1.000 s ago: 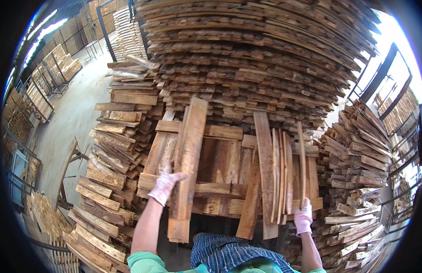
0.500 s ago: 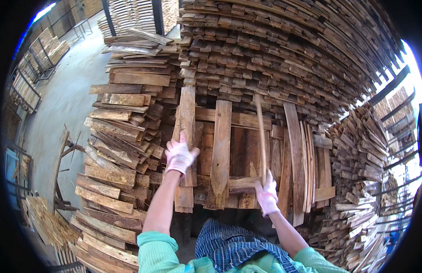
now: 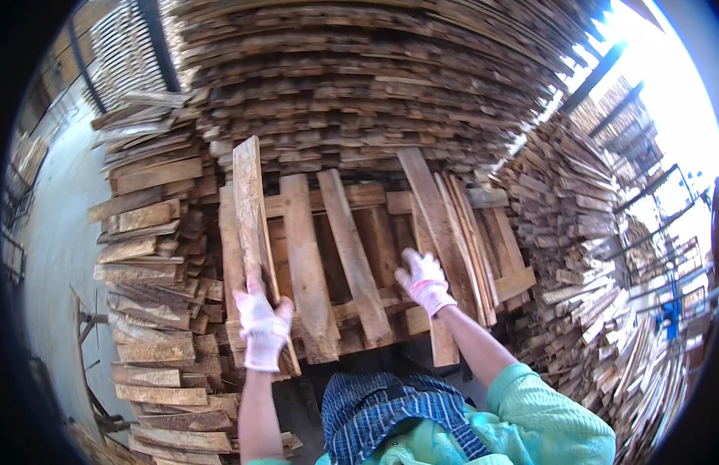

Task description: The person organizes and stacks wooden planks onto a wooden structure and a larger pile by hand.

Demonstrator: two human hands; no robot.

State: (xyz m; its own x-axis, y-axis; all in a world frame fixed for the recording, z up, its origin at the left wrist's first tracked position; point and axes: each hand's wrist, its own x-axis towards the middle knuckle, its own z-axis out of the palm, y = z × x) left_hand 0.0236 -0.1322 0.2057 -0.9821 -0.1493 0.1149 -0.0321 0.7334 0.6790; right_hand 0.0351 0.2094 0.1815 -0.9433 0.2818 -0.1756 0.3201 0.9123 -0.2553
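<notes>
My left hand (image 3: 265,325), in a white and pink glove, grips the near part of a long rough board (image 3: 251,205). That board is tilted up on its edge, over another board (image 3: 231,232) lying flat at the left end of the wooden frame. My right hand (image 3: 424,280), gloved alike, hovers with fingers spread and holds nothing. It is nearest to a dark board (image 3: 429,194) on the right. Between my hands, a wide board (image 3: 303,256) and a narrower board (image 3: 351,248) lie across the frame's crosspieces (image 3: 367,195), with gaps between them.
Stacked boards (image 3: 154,252) rise on the left, with a grey floor (image 3: 53,256) beyond. A tall layered wall of planks (image 3: 336,93) stands behind the frame. More piled boards (image 3: 568,209) are at the right, near dark metal racks (image 3: 646,190). Several thin upright-edged boards (image 3: 468,240) lie on the frame's right part.
My right hand has let go of the narrow board, which now lies flat on the frame, and has opened. The leftmost upper board has tilted up in my left hand. The view has swung right.
</notes>
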